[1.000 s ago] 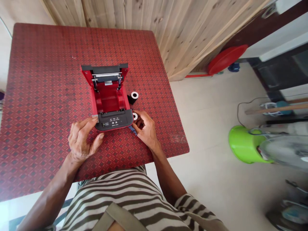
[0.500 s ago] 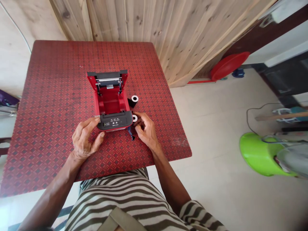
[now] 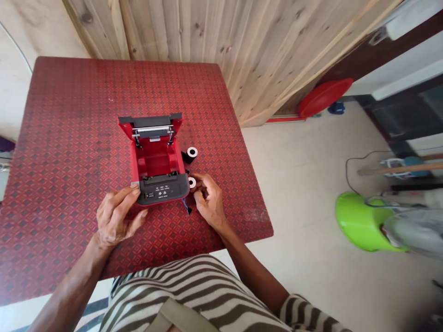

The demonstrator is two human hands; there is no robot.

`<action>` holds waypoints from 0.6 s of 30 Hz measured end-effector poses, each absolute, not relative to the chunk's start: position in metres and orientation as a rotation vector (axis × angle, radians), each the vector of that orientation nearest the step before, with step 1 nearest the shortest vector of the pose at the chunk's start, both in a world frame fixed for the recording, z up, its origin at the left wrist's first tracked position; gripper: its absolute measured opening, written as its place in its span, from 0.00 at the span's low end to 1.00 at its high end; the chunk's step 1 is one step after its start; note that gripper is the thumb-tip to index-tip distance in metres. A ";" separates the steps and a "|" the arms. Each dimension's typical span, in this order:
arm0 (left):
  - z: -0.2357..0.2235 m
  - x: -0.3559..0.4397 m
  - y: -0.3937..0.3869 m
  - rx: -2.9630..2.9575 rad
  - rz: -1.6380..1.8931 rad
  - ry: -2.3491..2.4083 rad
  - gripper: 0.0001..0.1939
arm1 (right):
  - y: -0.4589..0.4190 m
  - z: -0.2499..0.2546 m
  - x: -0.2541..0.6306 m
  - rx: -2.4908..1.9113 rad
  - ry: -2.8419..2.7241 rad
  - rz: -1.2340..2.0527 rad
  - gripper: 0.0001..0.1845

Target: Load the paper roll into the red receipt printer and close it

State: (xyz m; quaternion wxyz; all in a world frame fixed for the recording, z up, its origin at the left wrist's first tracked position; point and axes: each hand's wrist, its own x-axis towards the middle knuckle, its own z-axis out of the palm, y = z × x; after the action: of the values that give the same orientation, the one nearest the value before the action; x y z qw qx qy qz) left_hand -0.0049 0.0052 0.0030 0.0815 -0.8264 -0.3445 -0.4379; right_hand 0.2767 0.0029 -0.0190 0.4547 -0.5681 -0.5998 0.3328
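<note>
Small red receipt printer (image 3: 157, 166) sits near the middle of the red patterned table (image 3: 62, 138), lid flipped open and standing up at its 12 o'clock side, paper bay bare, dark control panel facing the person. Left hand (image 3: 116, 216) at the printer's 7 o'clock: fingers loosely spread, fingertips touching the panel's front left corner, thumb under the front edge, nothing gripped. Right hand (image 3: 207, 200) at the printer's 4 o'clock, fingers curled together, pinching a small roll (image 3: 192, 182) with a white end, which lies just beside the printer's front right corner. A dark strip (image 3: 187, 206) hangs from that hand toward 6 o'clock, touching the table; can't tell what it is. Second roll (image 3: 190, 153), black with white end, lies on the table at the printer's 3 o'clock, near the first, not touched. Person wears a striped shirt (image 3: 194, 295), seated at the table's 6 o'clock edge. Wooden plank wall (image 3: 214, 32) at 12 o'clock. On the floor, at 3 o'clock, well apart from the table: a green bucket (image 3: 360, 221); a red lid (image 3: 323, 94) leans on the wall at 2 o'clock.
</note>
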 end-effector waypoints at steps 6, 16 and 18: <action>0.000 -0.003 0.003 -2.490 -1.312 -1.091 0.35 | 0.004 -0.020 0.277 -1.433 -1.467 0.829 0.24; 0.024 0.005 0.013 -2.516 -1.132 -1.198 0.41 | 0.010 -0.020 0.273 -1.460 -1.514 0.678 0.23; 0.030 0.004 0.019 -2.532 -1.072 -1.181 0.39 | 0.010 -0.022 0.273 -1.450 -1.487 0.694 0.24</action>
State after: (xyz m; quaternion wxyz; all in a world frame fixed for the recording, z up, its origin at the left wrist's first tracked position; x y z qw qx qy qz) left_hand 0.0035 0.0190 0.0299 0.0744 -0.8437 -0.3937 -0.3573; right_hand 0.2727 0.0100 -0.0222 0.4582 -0.5885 -0.6037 0.2817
